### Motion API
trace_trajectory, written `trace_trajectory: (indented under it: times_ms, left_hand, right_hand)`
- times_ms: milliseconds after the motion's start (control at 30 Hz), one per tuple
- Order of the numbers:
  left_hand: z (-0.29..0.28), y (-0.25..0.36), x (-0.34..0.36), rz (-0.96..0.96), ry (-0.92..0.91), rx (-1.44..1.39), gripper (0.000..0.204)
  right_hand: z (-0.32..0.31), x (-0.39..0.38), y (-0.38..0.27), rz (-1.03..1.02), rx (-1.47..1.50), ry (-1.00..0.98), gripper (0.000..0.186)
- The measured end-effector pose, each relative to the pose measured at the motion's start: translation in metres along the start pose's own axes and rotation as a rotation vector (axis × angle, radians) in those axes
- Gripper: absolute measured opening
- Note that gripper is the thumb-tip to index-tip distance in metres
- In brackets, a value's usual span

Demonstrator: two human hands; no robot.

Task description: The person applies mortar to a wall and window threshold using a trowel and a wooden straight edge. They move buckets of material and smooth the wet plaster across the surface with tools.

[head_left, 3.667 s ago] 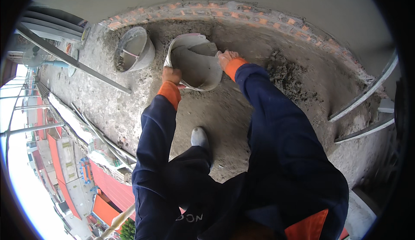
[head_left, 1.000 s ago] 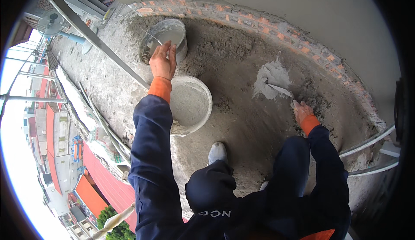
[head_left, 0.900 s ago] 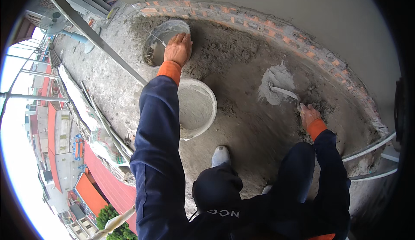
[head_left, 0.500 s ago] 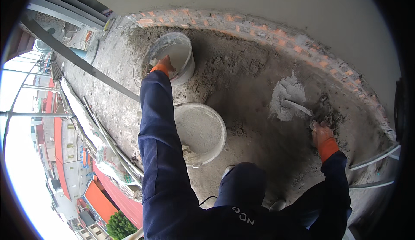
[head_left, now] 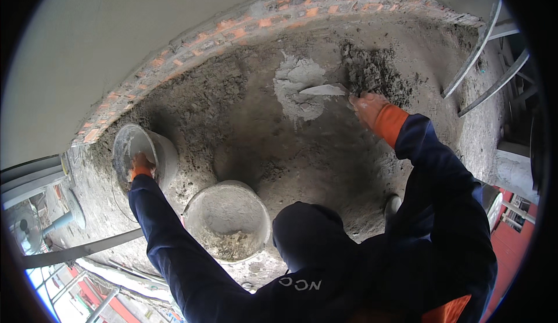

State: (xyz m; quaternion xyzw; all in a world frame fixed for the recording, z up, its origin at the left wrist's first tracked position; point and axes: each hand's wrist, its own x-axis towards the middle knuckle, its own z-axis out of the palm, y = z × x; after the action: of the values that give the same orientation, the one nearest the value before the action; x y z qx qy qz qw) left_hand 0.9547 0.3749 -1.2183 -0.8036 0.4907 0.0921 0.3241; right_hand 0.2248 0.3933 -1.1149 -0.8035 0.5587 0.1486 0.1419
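Note:
With my right hand closed round its handle end, a trowel points left. Its pale blade lies over a patch of light grey wet mortar spread on the rough ground. My left hand reaches into the mouth of a grey bucket at the left; its fingers are partly hidden inside, so their grip does not show. A second, wider bucket, holding grey material with a rough crust, stands nearer to me, between my arms.
A curved low edge of exposed brick runs along the smooth grey wall. Bent metal bars rise at the right. A long flat strip crosses the lower left. Dark crumbly debris lies beyond my right hand.
My view has turned, so the buckets and mortar patch appear shifted left. My left hand stays at the far bucket, my right hand stays on the trowel by the mortar.

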Motion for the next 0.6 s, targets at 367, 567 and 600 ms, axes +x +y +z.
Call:
trace_trajectory:
  times_ms: [367, 567, 600]
  left_hand:
    - [0.005, -0.039, -0.024, -0.111, 0.087, -0.507, 0.042]
    - [-0.042, -0.045, -0.074, -0.294, 0.229, -0.881, 0.072]
    - [-0.047, -0.054, -0.083, -0.31, 0.263, -1.003, 0.068]
  right_hand:
    - [0.0, -0.001, -0.004, -0.023, 0.057, 0.001, 0.03]
    - [0.034, 0.013, 0.015, 0.088, 0.367, -0.039, 0.034]
    - [0.037, 0.015, 0.016, 0.024, 0.349, -0.011, 0.035]
